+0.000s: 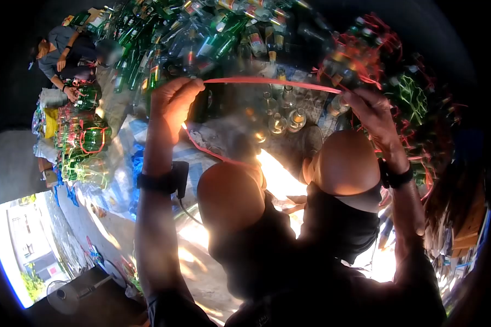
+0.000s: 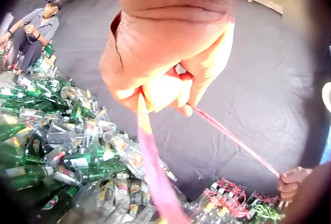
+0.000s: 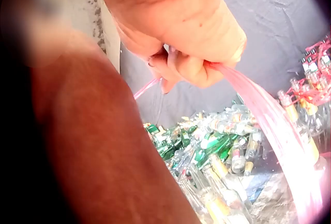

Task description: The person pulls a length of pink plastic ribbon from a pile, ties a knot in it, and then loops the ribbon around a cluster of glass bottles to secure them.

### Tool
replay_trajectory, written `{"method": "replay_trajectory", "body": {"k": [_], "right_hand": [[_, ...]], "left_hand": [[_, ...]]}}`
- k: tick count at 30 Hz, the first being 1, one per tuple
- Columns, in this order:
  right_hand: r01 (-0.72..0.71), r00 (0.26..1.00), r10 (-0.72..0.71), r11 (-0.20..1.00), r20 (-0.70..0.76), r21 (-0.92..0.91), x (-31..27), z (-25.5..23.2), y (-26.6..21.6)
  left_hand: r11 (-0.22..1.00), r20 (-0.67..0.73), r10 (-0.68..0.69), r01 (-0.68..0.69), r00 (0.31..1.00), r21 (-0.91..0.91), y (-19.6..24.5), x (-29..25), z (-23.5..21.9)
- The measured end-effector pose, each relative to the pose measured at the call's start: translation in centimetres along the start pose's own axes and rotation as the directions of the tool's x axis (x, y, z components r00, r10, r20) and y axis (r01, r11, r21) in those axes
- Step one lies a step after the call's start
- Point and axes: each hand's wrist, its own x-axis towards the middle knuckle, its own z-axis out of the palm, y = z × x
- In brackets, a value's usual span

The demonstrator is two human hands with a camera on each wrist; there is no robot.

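Note:
A pink-red plastic string (image 1: 273, 81) is stretched between my two raised hands, above my bent knees. My left hand (image 1: 174, 106) grips one part of it with curled fingers, and a loose length hangs down from that hand toward the left knee. At the other end, my right hand (image 1: 373, 111) pinches the string. In the right wrist view a wide, flat tail of the string (image 3: 274, 123) drops from the right hand (image 3: 176, 32). Below the stretched span, several clear glass bottles (image 1: 297, 119) stand upright on the floor.
A large heap of green and clear bottles (image 1: 218, 41) lies ahead. Bottles bundled with red string (image 1: 360, 57) stand at the right, and more tied bundles (image 1: 93, 136) at the left. Another person (image 1: 65, 52) sits at the far left. Bright sunlight falls between my knees.

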Motion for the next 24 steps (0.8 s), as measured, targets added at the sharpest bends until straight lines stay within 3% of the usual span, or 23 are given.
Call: {"method": "replay_trajectory", "body": {"k": [5, 8, 12, 17, 24], "right_hand": [[-0.048, 0.998, 0.048, 0.999, 0.028, 0.003, 3.5, 2.2, 5.4], [0.06, 0.998, -0.061, 0.996, -0.021, -0.059, 5.7, 4.1, 8.1], [0.055, 0.994, -0.062, 0.995, -0.087, -0.084, 8.5, 6.0, 9.0], [0.198, 0.964, -0.211, 0.976, -0.164, -0.096, 12.8, 7.6, 12.6], [0.076, 0.99, -0.086, 0.994, -0.113, -0.083, 15.4, 9.6, 19.4]], "left_hand": [[0.995, 0.039, -0.096, 0.096, 0.995, -0.007, -6.2, 3.0, 0.4], [0.991, -0.032, -0.115, 0.113, 0.993, -0.068, -10.0, 4.9, 0.9], [0.99, -0.136, -0.129, 0.12, 0.982, -0.074, -13.1, 7.2, 2.0], [0.993, -0.16, -0.1, 0.087, 0.982, -0.084, -15.9, 10.0, 3.4], [0.966, -0.202, -0.252, 0.235, 0.946, -0.105, -22.1, 12.7, 5.9]]}}
